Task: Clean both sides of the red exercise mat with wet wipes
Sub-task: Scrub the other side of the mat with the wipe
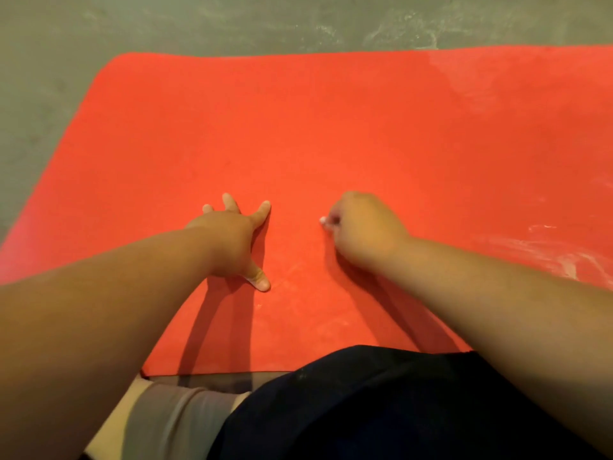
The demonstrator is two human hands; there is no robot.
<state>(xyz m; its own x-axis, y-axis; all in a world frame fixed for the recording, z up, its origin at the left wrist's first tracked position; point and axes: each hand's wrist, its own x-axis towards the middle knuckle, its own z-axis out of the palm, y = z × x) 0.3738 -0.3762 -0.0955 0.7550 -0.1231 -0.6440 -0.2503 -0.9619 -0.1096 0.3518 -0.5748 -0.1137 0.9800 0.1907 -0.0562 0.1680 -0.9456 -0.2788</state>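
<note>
1. Mat (331, 127) lies flat on the grey floor (199, 21) and fills most of the view. Its near edge is just in front of the person; its right side runs out of frame.
2. Left hand (232, 240) is palm-down on the mat, left of centre. Fingers are straight and spread apart, thumb out toward the near side.
3. Right hand (361, 230) is on the mat just right of centre, near the left hand but not touching it. Fingers are curled tight, clamped on a wipe (323, 221). Only a small white bit shows at the fingertips, down at the mat surface.
4. Whitish smears (557, 254) mark the mat's right side, with more at the far right corner.
5. Near edge of frame: dark clothing (365, 410) and, left of it, grey cloth (172, 423).
</note>
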